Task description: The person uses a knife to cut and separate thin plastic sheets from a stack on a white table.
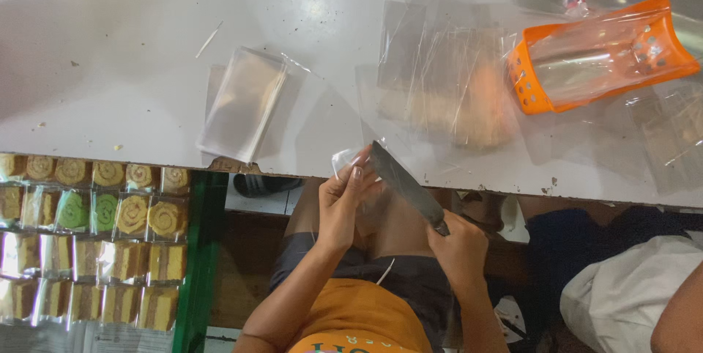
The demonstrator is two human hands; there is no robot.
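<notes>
Hands meet just below the white counter (146,53) edge, near 6 o'clock in the view. The left hand (340,203) pinches a small clear plastic bag (346,162) between thumb and fingers, while the right hand (458,243) is closed around the handle of a dark-bladed knife (399,177) whose tip points up toward 11 o'clock, touching the bag's mouth. The bag looks thin, light, limp and slippery, so it is best held near its open edge; the knife is stiff, and its handle is the safe place to grip. I count 1 knife and 1 bag in hand. At 10 o'clock lies 1 stack of empty sleeves (242,100); at 1 o'clock 1 loose heap of clear wrappers (447,67), too overlapped to count; at 2 o'clock 1 orange perforated holder (586,56). At 8 o'clock a tray of wrapped cake slices (95,236) shows 5 rows.
</notes>
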